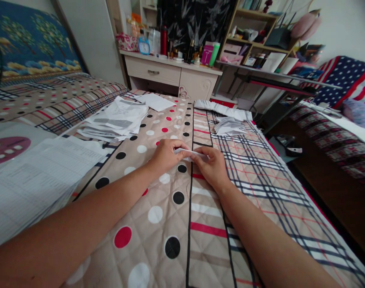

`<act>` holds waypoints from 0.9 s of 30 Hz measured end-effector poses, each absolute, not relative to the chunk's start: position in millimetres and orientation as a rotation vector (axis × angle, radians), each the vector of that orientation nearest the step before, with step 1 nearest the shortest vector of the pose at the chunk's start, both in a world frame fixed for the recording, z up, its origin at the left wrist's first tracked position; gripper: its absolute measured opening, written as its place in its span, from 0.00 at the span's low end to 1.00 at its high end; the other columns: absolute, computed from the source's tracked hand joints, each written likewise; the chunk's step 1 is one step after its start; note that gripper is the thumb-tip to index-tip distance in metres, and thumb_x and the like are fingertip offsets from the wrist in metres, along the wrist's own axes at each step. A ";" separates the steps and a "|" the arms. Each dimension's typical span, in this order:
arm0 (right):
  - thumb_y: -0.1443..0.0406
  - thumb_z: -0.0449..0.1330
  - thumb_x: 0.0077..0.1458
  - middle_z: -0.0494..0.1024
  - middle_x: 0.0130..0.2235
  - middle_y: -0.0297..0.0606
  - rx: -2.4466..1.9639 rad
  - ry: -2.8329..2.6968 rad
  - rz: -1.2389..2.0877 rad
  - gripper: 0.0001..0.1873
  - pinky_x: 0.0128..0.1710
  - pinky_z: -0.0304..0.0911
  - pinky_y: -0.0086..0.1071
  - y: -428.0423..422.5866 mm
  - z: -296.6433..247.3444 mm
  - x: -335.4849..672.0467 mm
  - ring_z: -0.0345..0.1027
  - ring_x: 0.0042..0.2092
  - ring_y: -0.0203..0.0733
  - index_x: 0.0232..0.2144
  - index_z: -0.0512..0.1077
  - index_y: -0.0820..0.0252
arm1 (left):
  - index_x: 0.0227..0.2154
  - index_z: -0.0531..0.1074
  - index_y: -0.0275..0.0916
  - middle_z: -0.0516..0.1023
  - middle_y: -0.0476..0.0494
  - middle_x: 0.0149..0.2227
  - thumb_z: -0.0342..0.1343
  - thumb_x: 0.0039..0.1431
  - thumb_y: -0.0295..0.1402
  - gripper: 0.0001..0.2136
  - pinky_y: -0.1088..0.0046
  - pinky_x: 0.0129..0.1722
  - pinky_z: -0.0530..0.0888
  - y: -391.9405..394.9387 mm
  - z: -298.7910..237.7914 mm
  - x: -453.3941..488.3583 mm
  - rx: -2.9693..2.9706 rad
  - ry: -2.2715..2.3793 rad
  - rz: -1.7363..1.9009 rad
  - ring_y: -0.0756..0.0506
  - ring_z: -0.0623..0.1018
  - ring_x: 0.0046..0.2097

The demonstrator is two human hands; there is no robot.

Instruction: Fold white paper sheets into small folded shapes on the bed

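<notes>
A small piece of white paper (188,152), seemingly folded narrow, is pinched between my two hands just above the bed. My left hand (168,154) grips its left end with thumb and fingers. At the right end, my right hand (210,162) closes on it, the two thumbs almost meeting. Fingers cover most of the paper. Beneath both hands lies a quilted bedspread (158,192) with dots and plaid.
Left of my hands are a stack of cut papers (116,118), a white sheet (156,102) and large printed sheets (44,172). A small paper pile (229,126) and a long folded paper strip (222,110) lie ahead right. Beyond the bed stands a dresser (154,72).
</notes>
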State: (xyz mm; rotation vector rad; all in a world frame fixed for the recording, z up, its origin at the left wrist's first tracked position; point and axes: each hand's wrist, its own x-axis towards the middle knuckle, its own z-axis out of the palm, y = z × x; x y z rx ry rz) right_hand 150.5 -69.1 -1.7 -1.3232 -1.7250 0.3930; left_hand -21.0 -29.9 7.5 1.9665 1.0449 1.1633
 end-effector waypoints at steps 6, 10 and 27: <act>0.61 0.60 0.56 0.80 0.28 0.35 -1.256 -1.785 0.398 0.09 0.33 0.60 0.33 -66.0 -3.2 153.9 0.71 0.31 0.43 0.30 0.80 0.54 | 0.25 0.80 0.39 0.82 0.45 0.28 0.62 0.50 0.32 0.04 0.73 0.34 0.71 -27.4 7.2 -22.7 1.912 1.048 1.133 0.46 0.77 0.31; 0.66 0.58 0.56 0.83 0.35 0.35 -1.278 -1.801 0.397 0.11 0.39 0.62 0.36 -63.7 -5.3 157.4 0.74 0.37 0.46 0.36 0.81 0.51 | 0.27 0.81 0.40 0.82 0.46 0.29 0.59 0.51 0.29 0.05 0.73 0.31 0.72 -22.1 4.9 -25.6 1.843 1.076 1.124 0.47 0.78 0.30; 0.55 0.59 0.55 0.72 0.18 0.32 -1.457 -1.540 0.566 0.16 0.20 0.54 0.27 -70.3 -0.4 156.7 0.62 0.19 0.34 0.25 0.74 0.60 | 0.22 0.72 0.36 0.68 0.53 0.17 0.62 0.52 0.39 0.12 0.78 0.20 0.59 -10.0 2.6 -33.6 1.712 1.229 1.302 0.54 0.65 0.20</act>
